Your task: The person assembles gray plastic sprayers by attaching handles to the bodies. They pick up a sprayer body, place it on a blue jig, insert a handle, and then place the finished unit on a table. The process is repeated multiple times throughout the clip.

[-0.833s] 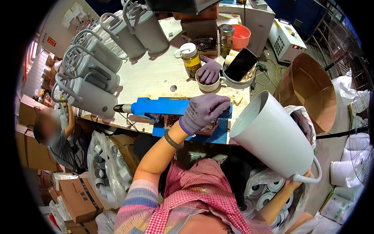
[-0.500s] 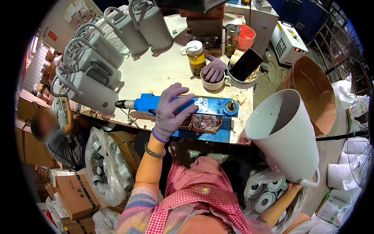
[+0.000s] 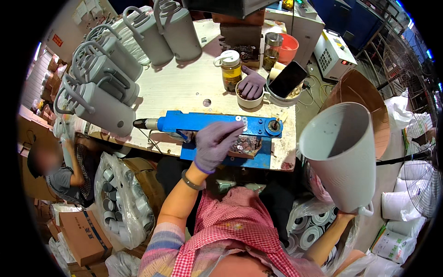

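My left hand (image 3: 213,144), in a purple-grey glove, is over the blue bench tool (image 3: 203,122). Its fingertips are pinched together beside several small white washers (image 3: 238,118) on the tool's top; whether one is between them is hidden. My bare right hand (image 3: 346,218) grips the lower end of a tall grey watering can body (image 3: 344,171), next to its small loop. The body tilts, with its wide open mouth up and toward the bench. Under the tool's bar, near my left hand, a box of small metal parts (image 3: 244,147) is partly covered.
Several grey watering cans (image 3: 104,108) stand at the bench's left. Behind the tool are a yellow-labelled jar (image 3: 230,73), a cup with a spare glove (image 3: 251,85) and a phone (image 3: 288,79). Bags of grey parts (image 3: 124,198) flank me. Another person (image 3: 69,171) sits at left.
My left hand has moved down and right, and its spread fingers have closed to a pinch by the washers. The watering can body in my right hand has shifted slightly and stands more upright.
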Tool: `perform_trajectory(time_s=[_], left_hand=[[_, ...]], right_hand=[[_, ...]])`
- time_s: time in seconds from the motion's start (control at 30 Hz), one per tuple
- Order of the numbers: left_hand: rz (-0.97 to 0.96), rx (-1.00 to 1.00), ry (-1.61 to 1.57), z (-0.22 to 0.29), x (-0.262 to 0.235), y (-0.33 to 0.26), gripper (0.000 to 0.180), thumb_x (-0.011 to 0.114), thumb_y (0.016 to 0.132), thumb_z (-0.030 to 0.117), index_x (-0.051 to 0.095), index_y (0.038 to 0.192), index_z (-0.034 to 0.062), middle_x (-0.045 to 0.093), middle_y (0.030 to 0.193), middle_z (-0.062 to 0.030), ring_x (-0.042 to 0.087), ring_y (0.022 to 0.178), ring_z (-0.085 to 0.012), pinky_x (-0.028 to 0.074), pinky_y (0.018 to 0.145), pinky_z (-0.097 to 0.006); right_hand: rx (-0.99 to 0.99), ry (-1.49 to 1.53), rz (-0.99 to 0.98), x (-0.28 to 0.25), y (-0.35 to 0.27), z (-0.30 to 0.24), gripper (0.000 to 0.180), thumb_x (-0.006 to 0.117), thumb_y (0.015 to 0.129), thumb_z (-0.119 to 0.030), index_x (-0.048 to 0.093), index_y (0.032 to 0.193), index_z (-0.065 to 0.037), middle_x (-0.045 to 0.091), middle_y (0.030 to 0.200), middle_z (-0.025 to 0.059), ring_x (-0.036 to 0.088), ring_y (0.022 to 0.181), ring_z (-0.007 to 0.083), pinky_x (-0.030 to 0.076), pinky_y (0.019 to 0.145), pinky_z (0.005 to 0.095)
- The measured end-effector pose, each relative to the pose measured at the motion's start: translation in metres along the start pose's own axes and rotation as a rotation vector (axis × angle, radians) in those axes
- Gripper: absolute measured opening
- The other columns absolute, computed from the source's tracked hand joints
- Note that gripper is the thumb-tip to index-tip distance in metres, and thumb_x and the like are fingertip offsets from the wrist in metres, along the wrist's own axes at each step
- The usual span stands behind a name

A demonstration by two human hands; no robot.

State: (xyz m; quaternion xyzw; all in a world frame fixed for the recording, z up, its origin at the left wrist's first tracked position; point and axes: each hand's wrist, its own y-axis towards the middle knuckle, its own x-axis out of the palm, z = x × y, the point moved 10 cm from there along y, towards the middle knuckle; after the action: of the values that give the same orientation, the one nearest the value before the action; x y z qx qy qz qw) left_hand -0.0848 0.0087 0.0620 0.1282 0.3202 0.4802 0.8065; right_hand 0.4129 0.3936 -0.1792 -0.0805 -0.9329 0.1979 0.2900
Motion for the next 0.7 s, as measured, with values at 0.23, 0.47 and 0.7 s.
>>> perform_trajectory(time_s=[0.23,0.47,0.7], left_hand=[[-0.152,-0.011,-0.234,0.015,0.071,0.041,0.021,0.071,0.085,0.010,0.073,0.105,0.0025,0.073,0.100,-0.0135,0.072,0.087,-0.0212,0.056,0.079,-0.029],[-0.155,-0.066,-0.177,0.007,0.082,0.041,0.021,0.075,0.084,0.007,0.073,0.104,0.0006,0.074,0.095,-0.0098,0.069,0.084,-0.0144,0.056,0.080,-0.028],[-0.168,-0.257,-0.543,0.001,0.070,0.032,0.055,0.071,0.087,0.007,0.051,0.137,-0.0024,0.060,0.123,-0.0113,0.061,0.104,-0.0164,0.049,0.095,-0.029]], right_hand=[[-0.126,-0.116,-0.304,0.026,0.002,-0.011,0.051,0.048,0.097,-0.054,0.059,0.120,-0.010,0.064,0.114,0.0063,0.062,0.105,0.0221,0.053,0.090,0.0427],[-0.323,-0.182,-0.457,0.069,-0.039,-0.035,0.037,0.048,0.096,-0.037,0.058,0.114,-0.006,0.063,0.109,0.0077,0.062,0.103,0.0196,0.055,0.085,0.0360],[-0.278,-0.366,-0.503,0.160,-0.007,-0.041,0.049,0.037,0.091,-0.034,0.056,0.124,-0.003,0.062,0.114,0.0104,0.062,0.102,0.0201,0.050,0.090,0.0349]])
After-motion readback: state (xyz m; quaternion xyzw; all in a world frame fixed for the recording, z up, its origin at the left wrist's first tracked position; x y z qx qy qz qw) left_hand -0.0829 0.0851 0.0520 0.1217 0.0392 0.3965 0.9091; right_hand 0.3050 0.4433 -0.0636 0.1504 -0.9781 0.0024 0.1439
